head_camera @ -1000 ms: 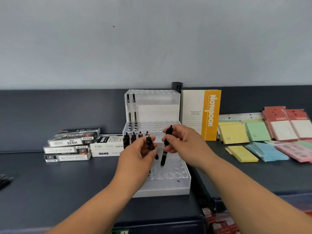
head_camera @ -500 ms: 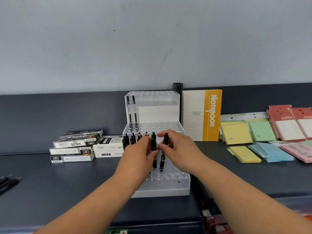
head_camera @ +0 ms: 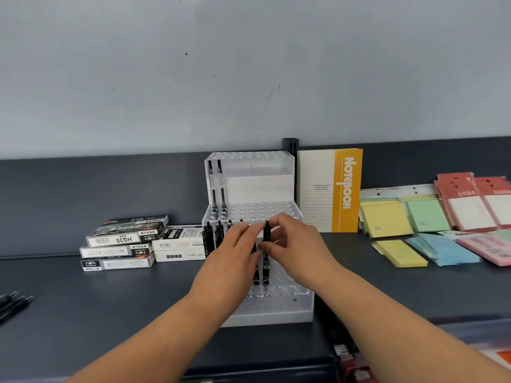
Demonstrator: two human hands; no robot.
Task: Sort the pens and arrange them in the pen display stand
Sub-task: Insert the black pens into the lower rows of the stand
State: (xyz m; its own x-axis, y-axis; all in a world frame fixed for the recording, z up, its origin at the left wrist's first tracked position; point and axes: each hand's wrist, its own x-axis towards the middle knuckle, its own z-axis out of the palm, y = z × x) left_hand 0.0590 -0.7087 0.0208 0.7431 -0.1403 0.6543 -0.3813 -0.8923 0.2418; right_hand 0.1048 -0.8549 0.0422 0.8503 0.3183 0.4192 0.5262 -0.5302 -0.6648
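Note:
A clear tiered pen display stand (head_camera: 276,313) with rows of holes stands at the middle of the dark shelf. Two pens (head_camera: 218,189) stand in its top tier at the left, and several black pens (head_camera: 211,239) fill the left of the middle tier. My left hand (head_camera: 237,252) grips a black pen (head_camera: 255,275) upright, its tip in a hole of the lowest tier. My right hand (head_camera: 293,244) pinches a second black pen (head_camera: 266,255) upright just right of it, tip also down in the lowest tier.
Stacked pen boxes (head_camera: 124,241) lie left of the stand. Several loose black pens (head_camera: 13,302) lie at the far left edge. A notebook (head_camera: 331,189) leans on the back panel right of the stand, with sticky-note pads (head_camera: 401,252) further right.
Both hands have lowered their pens from tilted in the air to upright, with the tips down into the lowest tier's holes.

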